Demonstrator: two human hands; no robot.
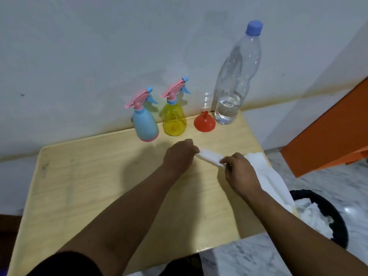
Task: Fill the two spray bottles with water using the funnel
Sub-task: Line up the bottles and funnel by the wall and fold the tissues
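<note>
A blue spray bottle (145,124) and a yellow spray bottle (174,121) stand upright side by side at the back of the wooden table (79,176), both with pink trigger heads on. To their right, a red funnel (204,122) rests upside down with its spout up. Beside it stands a tall clear water bottle (233,80) with a blue cap on and a little water at the bottom. In front of them, my left hand (179,154) and my right hand (239,172) each grip an end of a folded white tissue (210,157) just above the tabletop.
More white paper (268,176) hangs over the table's right edge. A black bin (326,214) with crumpled white paper stands on the marble floor at the right. An orange piece of furniture (328,136) is further right. A white wall runs right behind the bottles.
</note>
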